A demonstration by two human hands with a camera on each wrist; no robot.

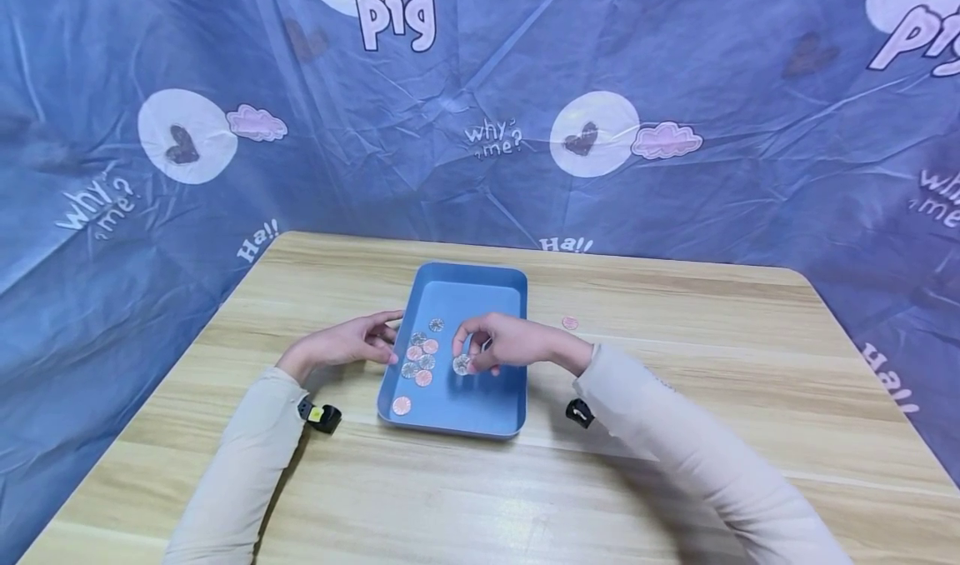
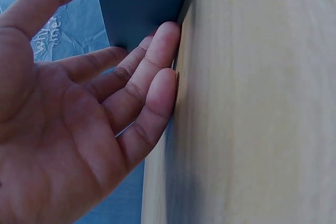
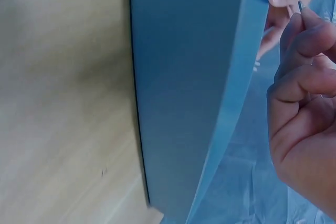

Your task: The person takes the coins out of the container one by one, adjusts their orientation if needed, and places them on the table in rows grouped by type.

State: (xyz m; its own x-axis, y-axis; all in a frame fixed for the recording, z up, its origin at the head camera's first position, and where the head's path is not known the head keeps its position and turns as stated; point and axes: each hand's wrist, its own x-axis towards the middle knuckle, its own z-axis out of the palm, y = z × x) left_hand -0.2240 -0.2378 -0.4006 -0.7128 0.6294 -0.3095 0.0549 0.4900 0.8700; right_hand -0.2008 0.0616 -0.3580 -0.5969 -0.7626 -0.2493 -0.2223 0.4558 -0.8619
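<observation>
Coins (image 1: 426, 362) lie at left in a tray (image 1: 487, 407) on a table (image 1: 412, 498), another coin (image 1: 570, 322) right of the tray, a curtain (image 1: 450, 190) behind

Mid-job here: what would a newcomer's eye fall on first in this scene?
Probably the blue tray on the wooden table, with silver and pinkish coins scattered along its left side. Over the tray, the right hand pinches a silver coin, while the left hand touches the tray's left side. A lone pinkish coin lies on the table, right of the tray.
</observation>
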